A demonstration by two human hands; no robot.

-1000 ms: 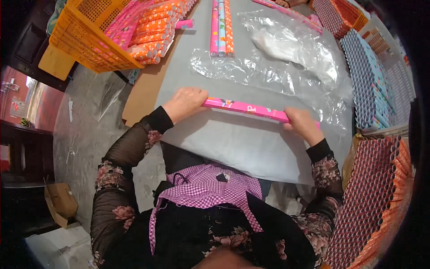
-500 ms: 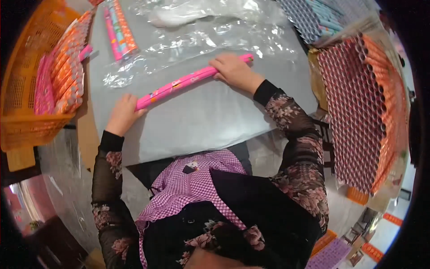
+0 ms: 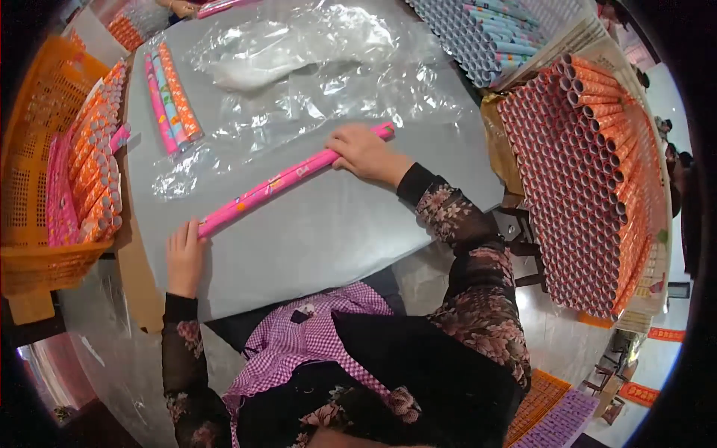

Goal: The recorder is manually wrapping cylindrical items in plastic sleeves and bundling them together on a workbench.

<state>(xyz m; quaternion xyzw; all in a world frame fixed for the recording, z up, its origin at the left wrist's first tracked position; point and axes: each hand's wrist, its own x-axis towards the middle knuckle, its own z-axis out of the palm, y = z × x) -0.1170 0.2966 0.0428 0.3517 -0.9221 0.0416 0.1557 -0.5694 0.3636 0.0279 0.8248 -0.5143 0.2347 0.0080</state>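
Note:
A long pink wrapping paper roll (image 3: 261,193) with small coloured prints lies slanted across the grey tabletop (image 3: 314,239), its right end farther from me. Over the roll, near that far end, my right hand (image 3: 364,154) is closed, fingers curled around it. My left hand (image 3: 184,257) is at the near left end, its fingers stretched out side by side and touching the roll's tip; its thumb is mostly hidden. Beyond the roll, clear plastic film (image 3: 299,67) lies crumpled. To its left, pink, blue and orange rolls (image 3: 170,104) lie side by side in clear wrapping.
An orange plastic basket (image 3: 45,257) at the left holds orange and pink rolls (image 3: 93,175). On the right is a tall stack of orange rolls (image 3: 575,194), ends facing me. Blue rolls (image 3: 478,45) are stacked at the far right. Part of another person's arm (image 3: 179,7) shows at the far edge.
The view has shifted. My left hand has moved from gripping around the roll's left end to lying against its tip with fingers straight. My right hand stays closed near the other end.

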